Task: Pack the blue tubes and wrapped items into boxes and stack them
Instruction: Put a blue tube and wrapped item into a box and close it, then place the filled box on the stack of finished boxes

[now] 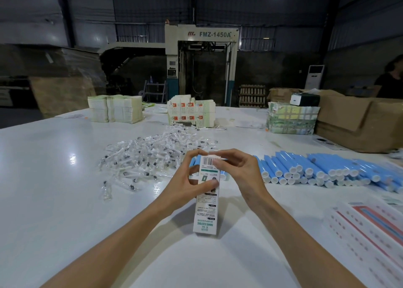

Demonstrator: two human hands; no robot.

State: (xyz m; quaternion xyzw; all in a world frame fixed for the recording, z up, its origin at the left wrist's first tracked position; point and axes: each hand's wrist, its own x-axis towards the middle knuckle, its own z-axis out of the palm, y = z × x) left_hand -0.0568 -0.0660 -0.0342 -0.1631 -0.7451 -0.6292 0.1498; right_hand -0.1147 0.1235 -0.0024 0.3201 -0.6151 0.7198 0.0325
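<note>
1. Left hand (187, 178) grips the upper half of a printed box (206, 209): thumb across the front face, fingers curled round the left edge.
2. Right hand (242, 174) pinches the box's far end by the barcode, fingertips on the end flap. Looks like flap closing, my read. Can't tell if the flap is fully tucked or what's inside.
3. Box sits dead centre between both hands. Long axis runs away from the person, far end raised in the hands, near end down by the desk (54, 189). Can't tell if it touches.
4. Blue tubes (316, 170) lie in a row just behind the hands and off to the right, white caps facing the person, so long axes are roughly parallel to the box. Right hand is nearer.
5. Wrapped items (148, 154) are a loose heap behind-left, nearer the left hand.
6. Filled-looking white boxes (370, 228) lie side by side at near right. Likely the stack spot, so the next move is prob. a right-hand carry w/ the box turned to match that row.
7. Far desk: flat carton stacks (115, 109), a 2nd printed stack (192, 111), a brown carton (359, 122).
</note>
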